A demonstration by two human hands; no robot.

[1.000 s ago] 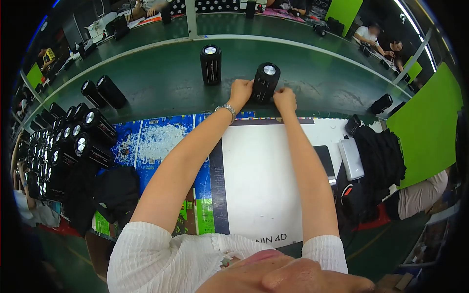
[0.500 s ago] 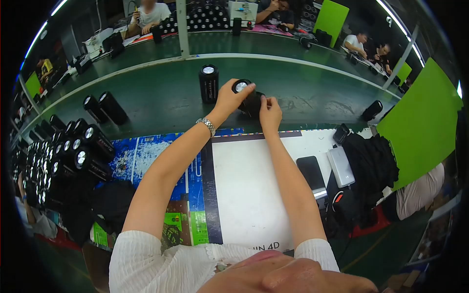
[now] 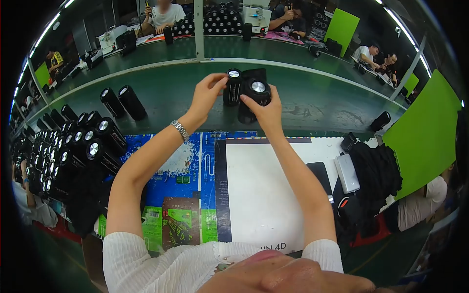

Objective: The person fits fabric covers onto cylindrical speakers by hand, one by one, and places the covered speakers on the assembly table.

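Two black cylinders with silver disc tops stand close together near the middle of the green bench. My right hand (image 3: 266,106) grips the nearer cylinder (image 3: 258,88), its thumb on the near left side. Dark cloth or a bag (image 3: 248,115) hangs around and below this cylinder, and a dark flap rises behind it. My left hand (image 3: 207,93), wearing a metal watch at the wrist, is at the left side of the other cylinder (image 3: 232,88). Its fingertips are at that cylinder's upper edge, with thumb and fingers apart.
Many black cylinders (image 3: 94,149) are massed at the left, and two more (image 3: 132,102) lean nearby. A white board (image 3: 264,190) lies in front. Right of it are a phone (image 3: 320,177), a white box (image 3: 347,173) and black cloth (image 3: 376,168). People work across the bench.
My left hand has left the nearer cylinder and moved left to the other one. My right hand has taken hold of the nearer cylinder near its top. The camera view has shifted slightly.
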